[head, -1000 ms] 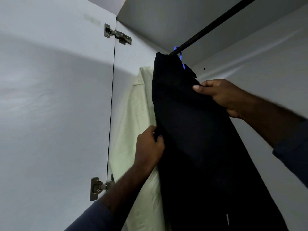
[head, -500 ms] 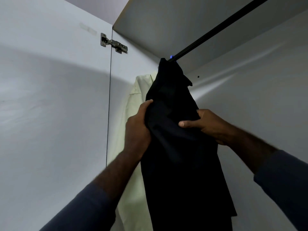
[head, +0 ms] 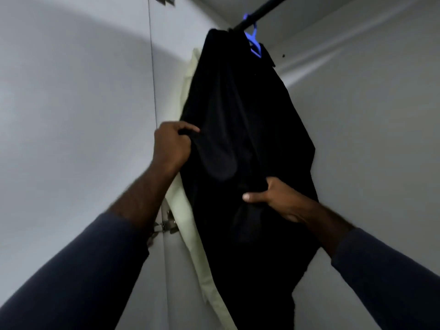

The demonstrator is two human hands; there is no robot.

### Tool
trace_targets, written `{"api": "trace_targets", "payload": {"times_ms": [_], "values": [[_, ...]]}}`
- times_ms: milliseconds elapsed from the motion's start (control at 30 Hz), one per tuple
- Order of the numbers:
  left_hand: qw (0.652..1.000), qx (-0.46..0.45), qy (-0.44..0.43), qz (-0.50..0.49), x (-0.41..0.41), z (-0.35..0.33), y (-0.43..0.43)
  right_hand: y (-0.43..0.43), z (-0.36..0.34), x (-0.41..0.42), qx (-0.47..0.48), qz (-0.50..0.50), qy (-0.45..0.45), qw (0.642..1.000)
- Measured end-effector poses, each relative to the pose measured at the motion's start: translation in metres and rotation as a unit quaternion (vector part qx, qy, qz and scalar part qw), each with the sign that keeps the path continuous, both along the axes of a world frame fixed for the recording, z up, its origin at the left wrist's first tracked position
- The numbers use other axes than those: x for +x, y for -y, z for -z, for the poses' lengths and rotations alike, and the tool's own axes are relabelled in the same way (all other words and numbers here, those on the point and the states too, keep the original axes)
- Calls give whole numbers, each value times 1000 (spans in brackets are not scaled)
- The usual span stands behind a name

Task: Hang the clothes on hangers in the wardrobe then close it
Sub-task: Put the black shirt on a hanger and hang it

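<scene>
The left hand (head: 171,145) pinches the hanging black garment (head: 238,103) at its left edge; the right hand (head: 276,198) curls its fingers around a lower fold.

One black garment (head: 250,110), one pale garment (head: 184,217), one blue hanger (head: 253,42), one rail (head: 263,7).

- Black garment (head: 250,120): draped on a blue hanger (head: 254,41), suspended from the dark rail (head: 259,13).
- Pale cream garment (head: 188,210): hanging just behind, at its left.
</scene>
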State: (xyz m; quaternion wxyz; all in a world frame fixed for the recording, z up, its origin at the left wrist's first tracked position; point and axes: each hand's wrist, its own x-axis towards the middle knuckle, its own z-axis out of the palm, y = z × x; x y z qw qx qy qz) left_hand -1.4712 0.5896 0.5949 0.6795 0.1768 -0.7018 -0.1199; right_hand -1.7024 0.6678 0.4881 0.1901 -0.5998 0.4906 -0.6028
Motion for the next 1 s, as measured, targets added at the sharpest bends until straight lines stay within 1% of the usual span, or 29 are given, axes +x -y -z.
{"api": "trace_targets", "payload": {"times_ms": [33, 67, 100, 200, 367, 433, 533, 567, 600, 667, 700, 733, 800, 867, 933, 1000], "values": [[999, -9, -3, -36, 2, -3, 1, 4, 7, -7, -44, 51, 40, 997], [998, -15, -7, -59, 4, -5, 2, 7, 16, -15, -63, 82, 67, 992], [997, -15, -10, -71, 6, -5, 2, 8, 26, -21, -50, 91, 77, 992], [998, 7, -20, -62, 14, -5, 7, 11, 65, -35, 61, 79, 59, 993], [998, 51, -19, -10, 20, -1, 12, 15, 126, -47, 182, 99, 29, 978], [998, 56, -16, -2, 17, 0, 9, 18, 147, -52, 202, 136, 23, 970], [999, 44, -20, 4, 14, 4, 7, 22, 165, -55, 197, 184, -5, 963], [999, 33, -14, -9, 13, 5, 8, 25, 167, -58, 187, 202, -25, 961], [998, 15, 13, -56, 10, 6, 11, 26, 165, -58, 174, 226, -46, 957], [976, -39, 73, -203, 2, 10, 10, 28, 154, -60, 138, 261, -79, 952], [959, -88, 82, -256, -3, 14, 4, 27, 145, -58, 115, 272, -91, 951], [945, -150, 84, -278, -12, 18, -4, 27, 134, -58, 89, 279, -103, 951], [921, -275, 110, -254, -38, 27, -19, 23, 107, -55, 38, 286, -116, 950], [889, -365, 178, -213, -74, 37, -25, 21, 79, -57, 1, 286, -137, 948], [852, -404, 267, -198, -110, 43, -24, 19, 53, -62, -13, 287, -176, 941], [813, -433, 334, -200, -142, 40, -19, 17, 33, -66, -20, 287, -217, 933]]}}
